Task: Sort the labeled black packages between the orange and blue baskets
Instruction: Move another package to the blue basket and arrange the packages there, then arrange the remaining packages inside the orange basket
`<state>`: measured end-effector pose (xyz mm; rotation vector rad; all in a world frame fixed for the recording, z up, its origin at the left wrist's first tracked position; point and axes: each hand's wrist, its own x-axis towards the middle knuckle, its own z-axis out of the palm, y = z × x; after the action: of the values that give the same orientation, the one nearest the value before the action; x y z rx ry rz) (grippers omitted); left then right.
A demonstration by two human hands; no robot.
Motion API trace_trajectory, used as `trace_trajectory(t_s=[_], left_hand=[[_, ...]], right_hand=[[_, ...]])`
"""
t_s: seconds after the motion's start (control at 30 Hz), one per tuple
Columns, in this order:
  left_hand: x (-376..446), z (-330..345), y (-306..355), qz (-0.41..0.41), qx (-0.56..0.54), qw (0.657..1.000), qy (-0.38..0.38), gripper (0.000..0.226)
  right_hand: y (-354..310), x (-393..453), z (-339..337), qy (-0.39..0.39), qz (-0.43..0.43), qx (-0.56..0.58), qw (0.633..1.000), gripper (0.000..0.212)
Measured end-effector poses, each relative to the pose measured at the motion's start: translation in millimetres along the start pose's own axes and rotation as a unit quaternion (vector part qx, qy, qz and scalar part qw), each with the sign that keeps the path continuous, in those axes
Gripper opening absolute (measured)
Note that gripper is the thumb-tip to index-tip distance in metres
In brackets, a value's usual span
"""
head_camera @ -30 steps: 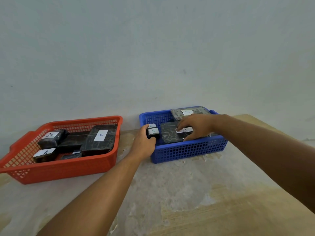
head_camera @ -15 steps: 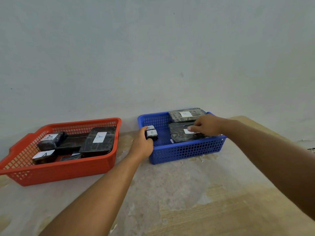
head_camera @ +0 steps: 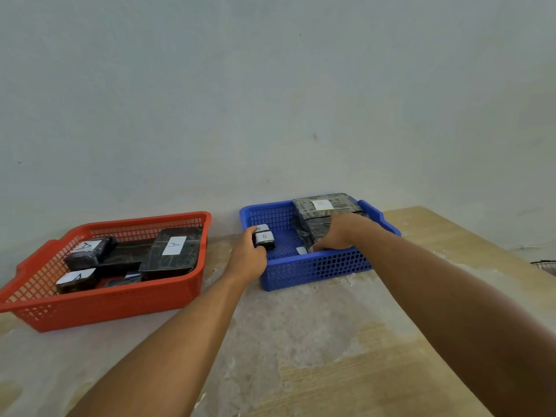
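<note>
Wooden tabletop [head_camera: 346, 371] carrying two baskets, well apart. Orange basket [head_camera: 99, 308]: packages labelled A [head_camera: 173, 251]. Blue basket [head_camera: 313, 270]: stacked packages labelled B [head_camera: 323, 204] at its right. Left hand [head_camera: 246, 260], fingers closed on a small B package [head_camera: 264, 239] inside the blue basket's left corner. Right hand [head_camera: 338, 233] rests on a large package [head_camera: 307, 233]; grip indeterminate. Recommended: set each flat, label upward, before letting go.
</note>
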<state>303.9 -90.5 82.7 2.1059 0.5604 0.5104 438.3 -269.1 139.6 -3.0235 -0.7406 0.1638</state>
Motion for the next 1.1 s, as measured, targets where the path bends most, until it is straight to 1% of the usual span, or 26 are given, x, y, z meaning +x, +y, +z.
trace_trajectory(t_s=[0.07,0.1,0.13,0.2,0.23,0.3,0.33,0.4,0.47,0.5,0.57,0.6,0.67,0.7,0.73,0.8,0.83,0.9,0.97,1.1], left_hand=[[-5.6,-3.9,4.1,-0.004,0.010,1.000,-0.003,0.055],[-9.6,-8.1,6.2,0.000,0.019,1.000,-0.003,0.056],[-13.4,-13.3,7.9,0.010,0.030,1.000,-0.002,0.058],[-20.8,-28.2,8.6,0.043,0.048,0.998,-0.001,0.057],[-24.1,-38.3,8.5,0.060,0.046,0.997,-0.004,0.053],[-30.7,-63.9,6.2,0.104,0.022,0.994,-0.006,0.035],[-34.4,-79.4,2.9,0.126,0.005,0.992,0.003,0.026],[-38.9,-116.1,-11.9,0.154,-0.011,0.987,0.047,0.017],[-40.7,-156.4,-37.6,0.149,0.007,0.983,0.102,0.016],[-41.5,-176.4,-53.7,0.133,0.033,0.982,0.127,0.015],[-42.4,-214.4,-88.5,0.091,0.118,0.972,0.181,0.015],[-41.8,-231.7,-105.2,0.072,0.171,0.961,0.207,0.017],[-39.8,-262.7,-133.9,0.030,0.281,0.928,0.241,0.029],[-38.4,-275.3,-145.6,0.004,0.325,0.915,0.240,0.038],[-36.8,-285.3,-155.0,-0.030,0.356,0.907,0.223,0.045],[-31.8,-296.5,-168.8,-0.100,0.385,0.902,0.169,0.056],[-30.0,-296.8,-171.8,-0.123,0.388,0.902,0.147,0.058],[-26.7,-296.5,-178.2,-0.138,0.388,0.902,0.129,0.061],[-24.4,-296.6,-183.0,-0.136,0.393,0.901,0.124,0.065],[-24.2,-297.6,-187.8,-0.136,0.397,0.900,0.121,0.075]], right_hand=[[-3.5,2.7,4.6,-0.012,0.006,0.005,1.000,0.115],[-5.2,2.6,5.3,-0.016,0.008,0.007,1.000,0.118],[-6.3,2.2,5.0,-0.016,0.008,0.008,1.000,0.115],[-8.9,1.6,2.6,0.011,0.002,-0.001,1.000,0.098],[-13.2,0.4,1.1,0.038,0.000,-0.013,0.999,0.090],[-31.9,-5.7,-2.5,0.096,-0.017,-0.035,0.995,0.076],[-45.7,-9.9,-4.4,0.116,-0.041,-0.036,0.992,0.066],[-79.9,-18.7,-7.1,0.122,-0.105,-0.018,0.987,0.045],[-118.6,-29.0,-7.5,0.113,-0.161,0.010,0.980,0.037],[-138.2,-33.7,-7.0,0.116,-0.189,0.029,0.975,0.035],[-177.4,-40.3,-4.4,0.120,-0.257,0.074,0.956,0.029],[-196.9,-41.4,-2.4,0.112,-0.290,0.094,0.946,0.025],[-235.5,-38.3,3.3,0.097,-0.347,0.106,0.927,0.021],[-254.8,-33.4,7.2,0.093,-0.368,0.106,0.919,0.022],[-273.3,-27.3,11.3,0.094,-0.385,0.097,0.913,0.023],[-308.5,-11.6,19.0,0.103,-0.405,0.062,0.906,0.025],[-321.8,-3.7,21.1,0.105,-0.408,0.047,0.905,0.026],[-349.8,14.9,25.0,0.095,-0.411,0.023,0.906,0.029],[-373.0,33.0,28.6,0.075,-0.405,-0.010,0.911,0.037],[-404.6,57.0,36.7,0.028,-0.375,-0.054,0.925,0.074]])
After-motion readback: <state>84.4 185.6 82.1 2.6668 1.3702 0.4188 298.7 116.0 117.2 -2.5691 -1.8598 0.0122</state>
